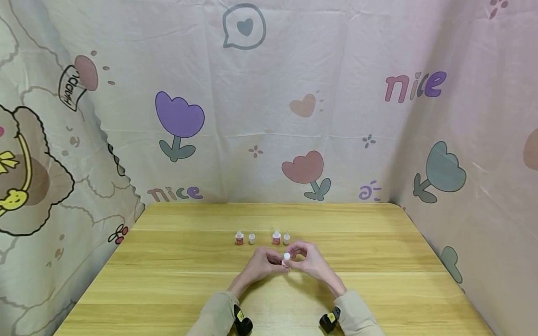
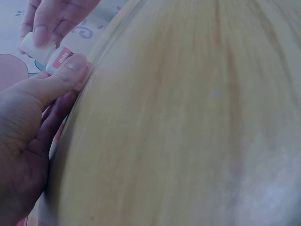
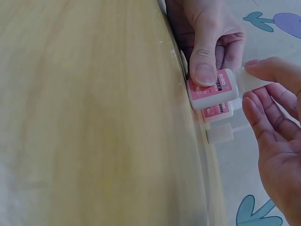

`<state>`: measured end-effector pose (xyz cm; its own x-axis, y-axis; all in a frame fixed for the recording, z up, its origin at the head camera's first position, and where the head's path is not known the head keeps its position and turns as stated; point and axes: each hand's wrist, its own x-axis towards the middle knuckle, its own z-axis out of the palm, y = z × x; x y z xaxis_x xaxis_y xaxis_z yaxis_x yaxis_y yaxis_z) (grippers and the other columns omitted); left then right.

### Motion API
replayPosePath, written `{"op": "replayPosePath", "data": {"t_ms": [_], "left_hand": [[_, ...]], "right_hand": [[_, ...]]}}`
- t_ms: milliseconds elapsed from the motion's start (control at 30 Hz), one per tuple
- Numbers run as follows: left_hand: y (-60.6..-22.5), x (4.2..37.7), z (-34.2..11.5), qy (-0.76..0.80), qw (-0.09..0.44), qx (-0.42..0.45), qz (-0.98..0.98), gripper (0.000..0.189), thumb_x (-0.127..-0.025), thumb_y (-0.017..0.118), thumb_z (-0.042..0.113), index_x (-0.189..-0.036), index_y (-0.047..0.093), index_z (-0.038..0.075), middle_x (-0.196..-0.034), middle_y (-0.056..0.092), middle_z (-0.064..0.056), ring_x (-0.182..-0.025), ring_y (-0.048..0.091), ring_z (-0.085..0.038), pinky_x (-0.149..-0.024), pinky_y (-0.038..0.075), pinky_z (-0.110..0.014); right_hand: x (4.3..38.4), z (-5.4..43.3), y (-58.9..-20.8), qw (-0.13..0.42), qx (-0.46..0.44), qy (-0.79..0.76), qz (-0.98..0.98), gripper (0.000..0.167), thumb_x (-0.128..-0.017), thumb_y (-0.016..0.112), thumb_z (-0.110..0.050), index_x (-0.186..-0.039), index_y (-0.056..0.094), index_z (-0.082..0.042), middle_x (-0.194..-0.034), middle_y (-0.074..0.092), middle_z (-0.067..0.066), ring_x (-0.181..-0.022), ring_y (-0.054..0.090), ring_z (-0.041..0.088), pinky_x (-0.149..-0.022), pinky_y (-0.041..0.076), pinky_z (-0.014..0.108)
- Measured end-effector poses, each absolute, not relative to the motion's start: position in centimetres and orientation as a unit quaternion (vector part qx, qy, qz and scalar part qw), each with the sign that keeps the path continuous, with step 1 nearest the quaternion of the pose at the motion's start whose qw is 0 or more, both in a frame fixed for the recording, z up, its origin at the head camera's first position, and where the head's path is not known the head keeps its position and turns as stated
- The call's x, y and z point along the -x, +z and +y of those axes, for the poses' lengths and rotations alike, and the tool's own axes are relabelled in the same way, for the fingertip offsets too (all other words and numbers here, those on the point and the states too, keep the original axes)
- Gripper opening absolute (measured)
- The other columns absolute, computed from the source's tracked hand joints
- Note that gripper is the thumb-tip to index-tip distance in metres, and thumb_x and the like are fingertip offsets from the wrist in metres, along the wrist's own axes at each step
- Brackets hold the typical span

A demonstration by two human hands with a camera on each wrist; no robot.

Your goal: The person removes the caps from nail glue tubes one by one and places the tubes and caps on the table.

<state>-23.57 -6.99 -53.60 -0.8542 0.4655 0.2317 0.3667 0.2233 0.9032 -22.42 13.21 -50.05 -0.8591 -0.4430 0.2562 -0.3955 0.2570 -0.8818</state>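
Note:
Upright between both hands is a small white glue bottle [image 1: 286, 262] with a pink label and a white cap [image 3: 251, 81]. My left hand [image 1: 262, 264] grips its body, thumb pressed over the label, as the right wrist view shows. With thumb and fingertips, my right hand [image 1: 312, 262] pinches the cap on top. The bottle's base is close over the wooden table [image 1: 168, 261].
Farther back stand two similar bottles, a left one [image 1: 239, 239] and a right one [image 1: 276, 239], both without caps. Beside each is its white cap, the left cap [image 1: 251, 239] and right cap [image 1: 286, 239], thin stem upward. A patterned cloth [image 1: 260, 84] hangs behind.

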Motion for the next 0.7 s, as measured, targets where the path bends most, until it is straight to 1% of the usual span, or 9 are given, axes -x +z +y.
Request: {"op": "replayPosePath", "data": {"t_ms": [100,233,333,467,567,700], "left_hand": [[-53.5,23.6,-7.0,0.567,0.047,-0.268,0.778,0.018,-0.078,0.085,0.008,-0.096,0.080,0.006,-0.090,0.079,-0.011,-0.076,0.074,-0.010,-0.068,0.058,-0.019],[-53.4,23.5,-7.0,0.565,0.043,-0.269,0.779,0.018,-0.078,0.085,0.007,-0.095,0.080,0.005,-0.090,0.079,-0.013,-0.074,0.073,-0.008,-0.068,0.058,-0.018],[-53.5,23.6,-7.1,0.560,0.039,-0.273,0.781,0.018,-0.078,0.085,0.006,-0.095,0.080,0.004,-0.089,0.079,-0.014,-0.073,0.073,-0.009,-0.067,0.057,-0.019],[-53.5,23.6,-7.2,0.561,0.037,-0.280,0.778,0.017,-0.079,0.085,0.009,-0.095,0.080,0.004,-0.088,0.079,-0.013,-0.074,0.075,-0.014,-0.067,0.058,-0.019],[-53.4,23.6,-7.2,0.564,0.038,-0.280,0.776,0.017,-0.079,0.085,0.009,-0.095,0.080,0.004,-0.088,0.079,-0.013,-0.075,0.076,-0.018,-0.067,0.058,-0.019],[-53.5,23.6,-7.1,0.563,0.040,-0.274,0.779,0.018,-0.078,0.085,0.008,-0.095,0.080,0.005,-0.088,0.079,-0.012,-0.075,0.076,-0.018,-0.067,0.058,-0.019]], "right_hand": [[22.5,13.4,-50.2,0.025,0.277,-0.554,0.785,0.025,-0.082,0.079,-0.001,-0.105,0.069,0.002,-0.102,0.070,0.019,-0.088,0.064,0.009,-0.089,0.058,0.035],[22.7,13.4,-50.3,0.029,0.277,-0.550,0.787,0.028,-0.082,0.080,-0.005,-0.107,0.068,0.003,-0.102,0.070,0.019,-0.088,0.064,0.009,-0.090,0.058,0.035],[21.7,13.1,-48.7,0.033,0.262,-0.546,0.795,0.028,-0.082,0.081,-0.004,-0.105,0.068,0.004,-0.100,0.070,0.020,-0.088,0.065,0.018,-0.088,0.058,0.040],[20.7,12.8,-46.9,0.035,0.247,-0.539,0.804,0.025,-0.081,0.079,0.001,-0.102,0.067,0.006,-0.097,0.069,0.022,-0.087,0.065,0.024,-0.085,0.057,0.044],[21.4,12.8,-48.0,0.031,0.244,-0.534,0.809,0.023,-0.081,0.079,0.001,-0.101,0.067,0.005,-0.096,0.069,0.022,-0.086,0.064,0.019,-0.084,0.057,0.042],[22.4,13.0,-49.7,0.022,0.245,-0.531,0.811,0.023,-0.081,0.080,0.000,-0.101,0.068,0.003,-0.098,0.070,0.020,-0.086,0.064,0.015,-0.085,0.058,0.043]]}}
